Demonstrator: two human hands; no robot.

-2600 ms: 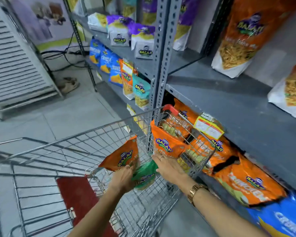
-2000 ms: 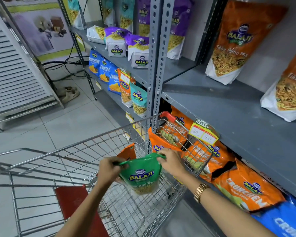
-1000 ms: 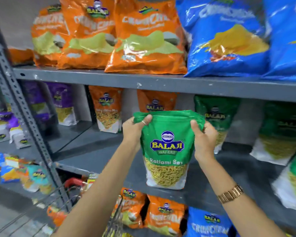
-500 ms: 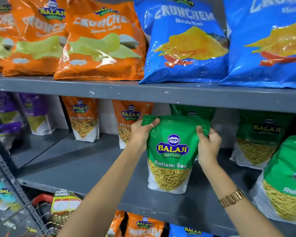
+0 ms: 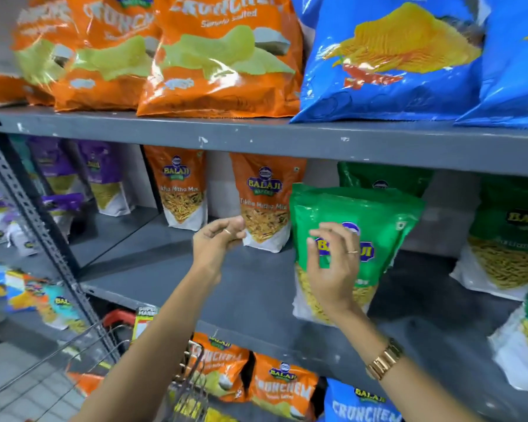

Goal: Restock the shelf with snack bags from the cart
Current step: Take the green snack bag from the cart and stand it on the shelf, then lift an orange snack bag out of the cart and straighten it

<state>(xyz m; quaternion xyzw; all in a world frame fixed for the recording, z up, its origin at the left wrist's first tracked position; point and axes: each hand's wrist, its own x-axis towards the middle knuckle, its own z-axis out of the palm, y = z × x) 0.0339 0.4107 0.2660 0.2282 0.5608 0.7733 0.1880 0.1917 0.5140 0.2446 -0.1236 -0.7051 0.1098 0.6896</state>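
Observation:
A green Balaji snack bag (image 5: pixel 378 217) stands upright on the grey middle shelf (image 5: pixel 250 287), in front of another green bag (image 5: pixel 384 178). My right hand (image 5: pixel 333 266) hovers at its front with fingers spread, close to the bag or just touching it, not gripping. My left hand (image 5: pixel 217 239) is off the bag, to its left, fingers loosely curled and empty, in front of an orange mix bag (image 5: pixel 265 202). The wire cart (image 5: pixel 83 345) shows at the lower left, with an orange bag (image 5: pixel 86 385) inside.
Orange (image 5: pixel 220 56) and blue (image 5: pixel 387 56) chip bags fill the shelf above. More green bags (image 5: pixel 512 233) stand to the right, purple bags (image 5: pixel 104 175) to the left. A perforated steel upright (image 5: pixel 34 220) rises at the left. Orange and blue bags line the shelf below.
Both hands have let go of the green bag, which now stands on the shelf. My left hand has pulled away to the left; my right hand has opened in front of the bag.

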